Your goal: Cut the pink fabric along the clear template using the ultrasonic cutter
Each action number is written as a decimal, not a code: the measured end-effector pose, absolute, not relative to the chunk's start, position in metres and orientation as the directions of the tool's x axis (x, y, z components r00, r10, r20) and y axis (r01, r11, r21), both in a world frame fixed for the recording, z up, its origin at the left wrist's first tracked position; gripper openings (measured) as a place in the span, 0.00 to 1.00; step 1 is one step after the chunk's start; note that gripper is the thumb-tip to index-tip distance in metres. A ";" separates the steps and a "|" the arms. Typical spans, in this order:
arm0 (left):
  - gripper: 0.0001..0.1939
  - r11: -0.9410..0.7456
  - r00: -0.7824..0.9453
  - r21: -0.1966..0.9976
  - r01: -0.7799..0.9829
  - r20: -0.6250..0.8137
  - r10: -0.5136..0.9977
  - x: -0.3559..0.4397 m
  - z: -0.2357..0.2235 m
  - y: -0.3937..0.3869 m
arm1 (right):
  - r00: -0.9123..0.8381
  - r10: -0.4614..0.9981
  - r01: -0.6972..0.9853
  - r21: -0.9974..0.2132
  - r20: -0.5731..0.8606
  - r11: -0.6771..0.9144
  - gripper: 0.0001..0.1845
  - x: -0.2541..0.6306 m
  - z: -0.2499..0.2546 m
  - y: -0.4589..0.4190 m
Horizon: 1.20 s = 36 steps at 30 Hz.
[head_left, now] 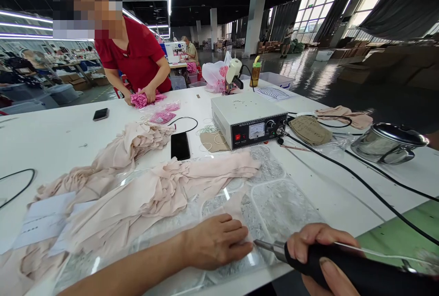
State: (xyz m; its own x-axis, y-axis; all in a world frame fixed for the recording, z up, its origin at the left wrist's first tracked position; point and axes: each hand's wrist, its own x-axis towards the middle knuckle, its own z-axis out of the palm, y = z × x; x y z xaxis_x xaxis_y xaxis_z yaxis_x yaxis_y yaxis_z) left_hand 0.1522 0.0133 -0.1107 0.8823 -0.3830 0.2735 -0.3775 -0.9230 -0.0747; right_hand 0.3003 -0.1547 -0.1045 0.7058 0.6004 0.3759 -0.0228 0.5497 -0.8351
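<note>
My left hand (219, 241) rests palm down, fingers bent and close together, holding a pale pink fabric piece (235, 204) against a clear patterned plastic mat (274, 202). Its fingertips are partly hidden. In my right hand (322, 250) is a black-handled ultrasonic cutter (346, 264), gripped with fingers wrapped round it. The cutter's metal tip points left and sits right beside my left fingers, at the fabric's edge. Beyond my left hand lies a layered pile of the same pale fabric (164, 191). White paper slips (44, 218) lie on the fabric at the left.
A control box (255, 127) with a gauge stands behind the mat, its black cable crossing the table's right side. Nearby are a phone (180, 145), brown card pieces (310, 130) and a lidded metal mug (394, 143). Opposite, a person in red (137, 49) handles pink fabric (146, 98).
</note>
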 end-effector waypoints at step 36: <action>0.18 -0.916 0.884 -0.035 -0.399 0.252 -0.394 0.146 -0.106 0.016 | 0.674 0.595 0.067 -0.838 0.439 0.542 0.04 0.297 -0.105 -0.161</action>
